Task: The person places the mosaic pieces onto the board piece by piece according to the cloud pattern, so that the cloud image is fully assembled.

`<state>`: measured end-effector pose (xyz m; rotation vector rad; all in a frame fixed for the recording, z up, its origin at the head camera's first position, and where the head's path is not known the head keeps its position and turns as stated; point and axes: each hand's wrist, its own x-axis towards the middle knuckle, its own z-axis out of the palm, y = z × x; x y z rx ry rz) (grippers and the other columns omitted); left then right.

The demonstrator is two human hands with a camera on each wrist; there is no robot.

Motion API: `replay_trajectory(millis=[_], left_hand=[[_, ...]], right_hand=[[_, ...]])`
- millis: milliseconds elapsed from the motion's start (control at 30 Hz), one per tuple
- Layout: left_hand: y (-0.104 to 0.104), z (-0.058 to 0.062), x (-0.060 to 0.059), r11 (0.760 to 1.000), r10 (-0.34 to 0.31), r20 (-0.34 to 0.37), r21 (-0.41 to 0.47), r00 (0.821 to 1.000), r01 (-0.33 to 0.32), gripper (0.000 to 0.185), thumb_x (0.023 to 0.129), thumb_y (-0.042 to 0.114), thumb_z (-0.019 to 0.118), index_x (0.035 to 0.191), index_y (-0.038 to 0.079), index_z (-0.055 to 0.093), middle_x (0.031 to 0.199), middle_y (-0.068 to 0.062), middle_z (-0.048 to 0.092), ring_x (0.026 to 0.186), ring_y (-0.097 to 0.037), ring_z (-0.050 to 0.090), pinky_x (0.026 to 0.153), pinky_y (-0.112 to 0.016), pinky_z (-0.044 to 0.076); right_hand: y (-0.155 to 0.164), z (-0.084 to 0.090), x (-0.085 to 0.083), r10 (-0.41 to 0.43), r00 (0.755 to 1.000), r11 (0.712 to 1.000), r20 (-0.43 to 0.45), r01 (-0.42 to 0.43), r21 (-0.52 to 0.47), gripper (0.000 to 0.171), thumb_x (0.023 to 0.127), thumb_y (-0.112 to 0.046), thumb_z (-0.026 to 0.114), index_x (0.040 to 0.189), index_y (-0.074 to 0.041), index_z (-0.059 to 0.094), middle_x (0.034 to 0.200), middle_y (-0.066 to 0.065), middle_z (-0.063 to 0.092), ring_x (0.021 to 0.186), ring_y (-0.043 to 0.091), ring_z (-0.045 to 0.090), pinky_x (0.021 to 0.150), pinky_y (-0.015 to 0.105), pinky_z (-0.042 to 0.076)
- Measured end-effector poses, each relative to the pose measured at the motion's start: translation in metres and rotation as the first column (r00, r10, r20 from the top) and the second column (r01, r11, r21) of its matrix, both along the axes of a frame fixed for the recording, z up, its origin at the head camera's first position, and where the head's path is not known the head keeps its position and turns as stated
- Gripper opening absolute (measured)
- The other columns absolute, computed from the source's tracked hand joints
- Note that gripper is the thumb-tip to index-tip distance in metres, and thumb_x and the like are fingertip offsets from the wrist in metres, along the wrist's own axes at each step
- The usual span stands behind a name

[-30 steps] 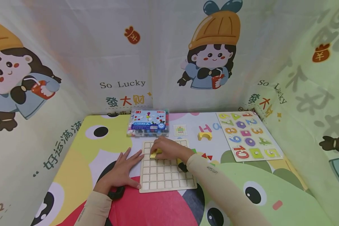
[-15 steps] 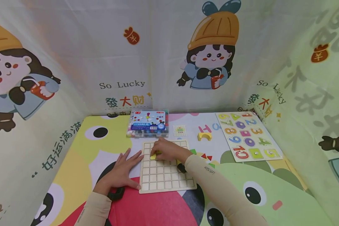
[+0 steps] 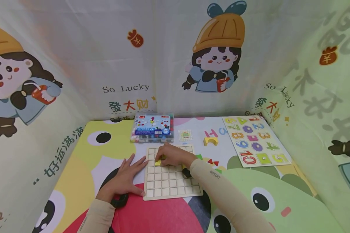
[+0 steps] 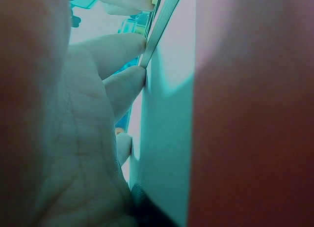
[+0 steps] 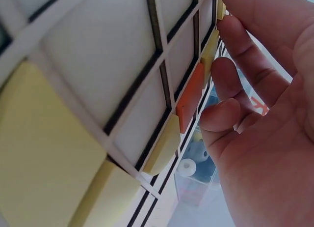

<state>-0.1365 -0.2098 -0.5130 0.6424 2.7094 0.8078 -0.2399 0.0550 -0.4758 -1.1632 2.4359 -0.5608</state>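
Observation:
A pale wooden grid board (image 3: 165, 184) lies on the patterned table cover. My left hand (image 3: 123, 179) is spread flat at its left side, with fingertips against the board's edge (image 4: 162, 28) in the left wrist view. Over the upper left squares, my right hand (image 3: 175, 155) pinches a small yellow tile (image 3: 157, 163) with thumb and fingertips, low on the grid. The right wrist view shows that yellow tile (image 5: 222, 10) beside the fingertips. An orange tile (image 5: 189, 99) and several more yellow tiles (image 5: 44, 153) sit along the grid there; the right forearm hides part of the board in the head view.
A clear plastic box (image 3: 152, 127) with a blue label stands behind the board, beside a small pattern card (image 3: 185, 135). A yellow arch block (image 3: 211, 141), red triangles (image 3: 210, 161) and a green piece (image 3: 199, 156) lie to the right. Farther right is a number puzzle board (image 3: 263, 160).
The right hand stays over the same squares; the yellow tile under its fingers shows less than a second ago. The left hand keeps its place.

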Motion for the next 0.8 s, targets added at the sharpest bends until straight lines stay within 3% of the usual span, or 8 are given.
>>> replay_trajectory(millis=[167, 333, 433, 533, 667, 800], left_hand=[[0.0, -0.001, 0.0, 1.0, -0.004, -0.003, 0.006, 1.0, 0.004, 0.123, 0.061, 0.071, 0.089, 0.164, 0.021, 0.043, 0.177, -0.002, 0.028, 0.164, -0.048, -0.001, 0.126, -0.075, -0.003], [-0.001, -0.002, 0.001, 1.0, -0.002, -0.004, 0.006, 1.0, 0.002, 0.123, 0.061, 0.071, 0.089, 0.163, 0.021, 0.043, 0.177, -0.002, 0.028, 0.164, -0.048, -0.001, 0.126, -0.075, -0.003], [-0.001, -0.002, 0.001, 1.0, 0.0, -0.004, 0.002, 1.0, 0.0, 0.124, 0.061, 0.072, 0.089, 0.164, 0.021, 0.043, 0.177, -0.002, 0.028, 0.164, -0.048, -0.001, 0.126, -0.075, -0.003], [-0.001, -0.002, 0.0, 1.0, 0.001, -0.003, 0.002, 1.0, -0.001, 0.124, 0.061, 0.072, 0.089, 0.164, 0.021, 0.042, 0.177, -0.002, 0.027, 0.164, -0.048, -0.001, 0.126, -0.075, -0.004], [0.0, -0.003, 0.0, 1.0, 0.005, 0.001, 0.002, 1.0, -0.005, 0.124, 0.061, 0.072, 0.089, 0.164, 0.022, 0.042, 0.177, -0.002, 0.028, 0.164, -0.047, -0.002, 0.126, -0.075, -0.004], [0.0, -0.003, 0.0, 1.0, 0.005, 0.0, 0.006, 1.0, -0.005, 0.123, 0.061, 0.071, 0.09, 0.164, 0.022, 0.042, 0.177, -0.002, 0.028, 0.164, -0.047, -0.001, 0.127, -0.074, -0.003]], right_hand=[[0.001, 0.001, 0.001, -0.004, 1.0, 1.0, -0.01, 0.004, 0.013, 0.024, 0.096, -0.015, 0.078, 0.12, -0.019, 0.08, 0.116, -0.008, 0.077, 0.115, 0.007, 0.066, 0.136, 0.05, 0.016], [0.003, 0.002, 0.002, -0.033, 0.999, 0.999, -0.019, 0.033, 0.001, 0.026, 0.096, -0.016, 0.077, 0.121, -0.019, 0.08, 0.117, -0.009, 0.078, 0.107, 0.006, 0.065, 0.128, 0.04, 0.035], [0.007, 0.002, 0.003, -0.092, 0.995, 0.995, 0.033, 0.093, -0.04, 0.024, 0.095, -0.018, 0.078, 0.119, -0.02, 0.08, 0.111, -0.012, 0.078, 0.099, 0.007, 0.064, 0.11, 0.031, 0.05], [0.015, 0.003, 0.006, -0.163, 0.98, 0.98, 0.115, 0.174, -0.095, 0.021, 0.096, -0.021, 0.078, 0.117, -0.021, 0.081, 0.105, -0.013, 0.076, 0.094, 0.009, 0.062, 0.092, 0.027, 0.056], [0.031, 0.005, 0.007, -0.218, 0.955, 0.95, 0.199, 0.254, -0.181, 0.02, 0.097, -0.023, 0.078, 0.117, -0.02, 0.08, 0.108, -0.01, 0.076, 0.095, 0.012, 0.063, 0.09, 0.03, 0.055], [0.054, 0.006, 0.008, -0.237, 0.945, 0.924, 0.227, 0.291, -0.248, 0.021, 0.098, -0.022, 0.076, 0.118, -0.017, 0.08, 0.111, -0.007, 0.077, 0.098, 0.013, 0.065, 0.092, 0.034, 0.056]])
